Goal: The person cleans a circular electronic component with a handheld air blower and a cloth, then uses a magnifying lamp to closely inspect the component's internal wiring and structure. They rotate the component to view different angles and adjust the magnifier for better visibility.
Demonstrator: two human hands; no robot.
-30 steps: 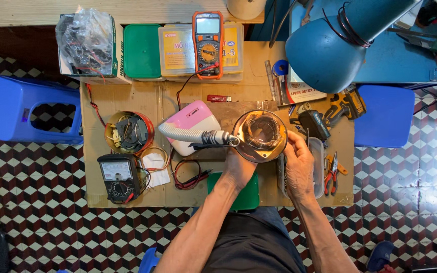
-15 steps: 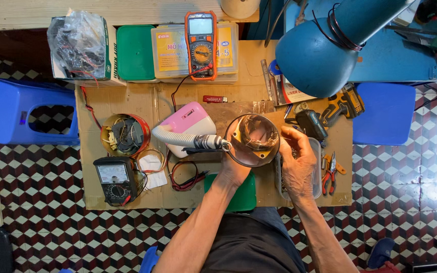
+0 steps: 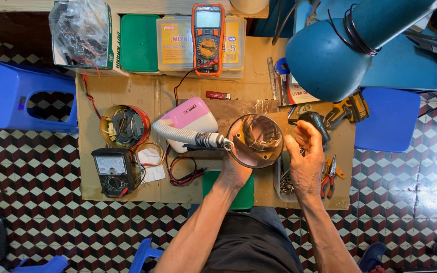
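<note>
The left hand point(image 3: 236, 169) sits under the round magnifier point(image 3: 255, 140) on its grey flexible arm, gripping something the lens hides. The right hand point(image 3: 305, 159) hovers just beside the lens, fingers loosely curled and holding nothing, over the cardboard-covered desk point(image 3: 127, 91).

This is a small repair workshop for electronics. Beyond the fingers point(image 3: 299, 132) stands an orange multimeter point(image 3: 208, 38), left of them an old black meter point(image 3: 111, 172), just right of them pliers point(image 3: 330, 174) and a blue lamp point(image 3: 340, 48).
</note>
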